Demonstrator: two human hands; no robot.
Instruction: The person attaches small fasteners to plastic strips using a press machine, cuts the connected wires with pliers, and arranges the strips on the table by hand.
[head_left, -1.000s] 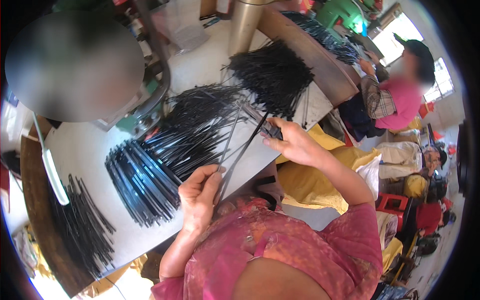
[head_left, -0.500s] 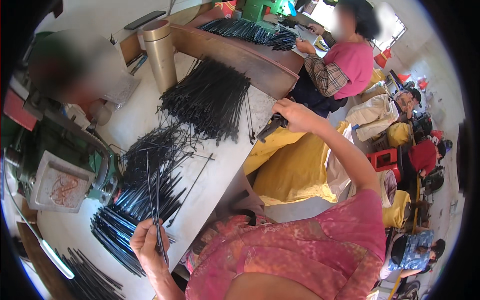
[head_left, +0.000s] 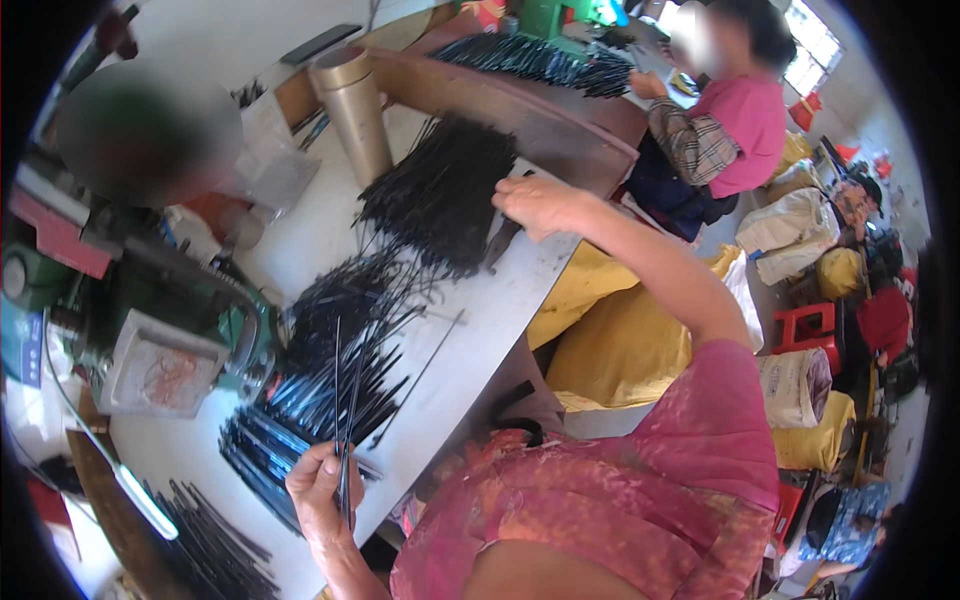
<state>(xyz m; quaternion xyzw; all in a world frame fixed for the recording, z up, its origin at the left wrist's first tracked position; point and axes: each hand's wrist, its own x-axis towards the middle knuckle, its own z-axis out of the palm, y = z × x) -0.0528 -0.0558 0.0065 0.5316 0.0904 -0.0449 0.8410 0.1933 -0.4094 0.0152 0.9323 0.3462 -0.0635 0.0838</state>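
Note:
In my left hand (head_left: pixel 320 490) a few thin black rods (head_left: pixel 346 440) stand upright, gripped between thumb and fingers. The hand is at the near side of the table, beside a heap of glossy black strips (head_left: pixel 265 440). My right arm reaches across to the far pile of thin black rods (head_left: pixel 440 190). The right hand (head_left: pixel 543 207) is closed at that pile's right edge, with its fingers bent. A dark, blurred piece (head_left: pixel 502 242) shows just below its fingertips; I cannot make out what it is. A tangled heap of black rods (head_left: pixel 340 295) lies between the two piles.
A metal flask (head_left: pixel 355 115) stands behind the far pile. A green machine with a grey tray (head_left: pixel 165 365) borders the table's left. Yellow sacks (head_left: pixel 620 345) stand off its right edge. A co-worker in pink (head_left: pixel 745 130) handles strips beyond the wooden divider (head_left: pixel 480 95).
My right hand has moved left, from beside the table's edge to over the far pile's right side. The left hand keeps its rods. The whole view has shifted slightly.

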